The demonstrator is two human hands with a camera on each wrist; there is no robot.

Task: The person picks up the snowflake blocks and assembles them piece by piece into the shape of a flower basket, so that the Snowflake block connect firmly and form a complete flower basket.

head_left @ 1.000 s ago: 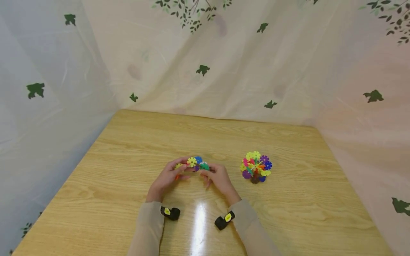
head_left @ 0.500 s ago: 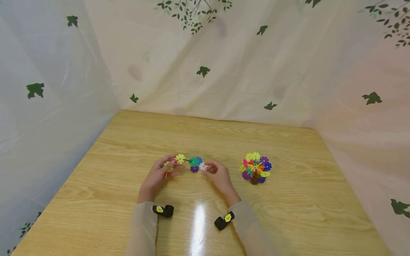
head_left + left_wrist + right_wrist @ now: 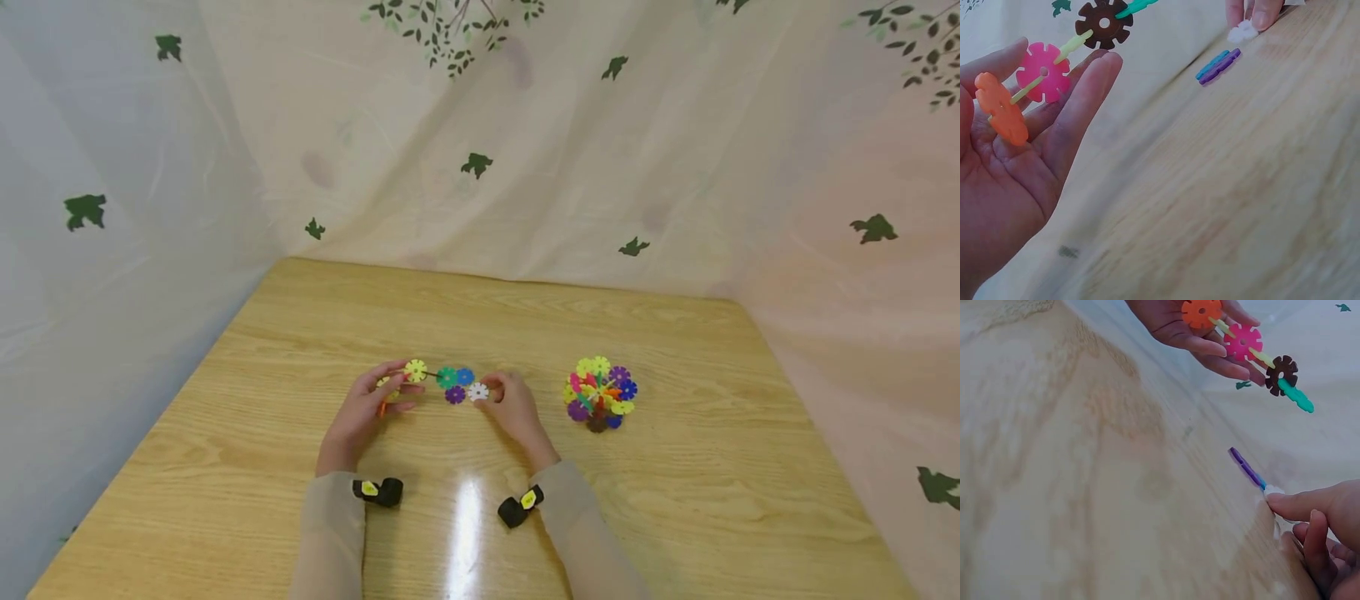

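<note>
My left hand [image 3: 360, 412] holds a chain of interlocking plastic snowflake discs, thumb against its front and fingers behind. In the left wrist view the chain has an orange disc [image 3: 1002, 109], a pink disc [image 3: 1043, 74], a brown disc [image 3: 1105, 23] and a green disc [image 3: 1137, 7] at its far end, with yellow discs joining them. Thumb and fingers of my right hand [image 3: 516, 414] pinch a white snowflake disc [image 3: 478, 392] low over the table. Close to its left are a blue disc [image 3: 465, 377] and a purple disc [image 3: 454, 395].
To the right of my right hand, a ball-like cluster of many-coloured snowflake discs [image 3: 598, 393] stands on the wooden table [image 3: 675, 500]. Pale cloth [image 3: 555, 192] printed with leaves and birds hangs along the table's back and sides.
My left hand has moved left with the chain, drawing its green end away from the right hand. The white disc, earlier mostly behind the green one, now shows fully in my right fingers.
</note>
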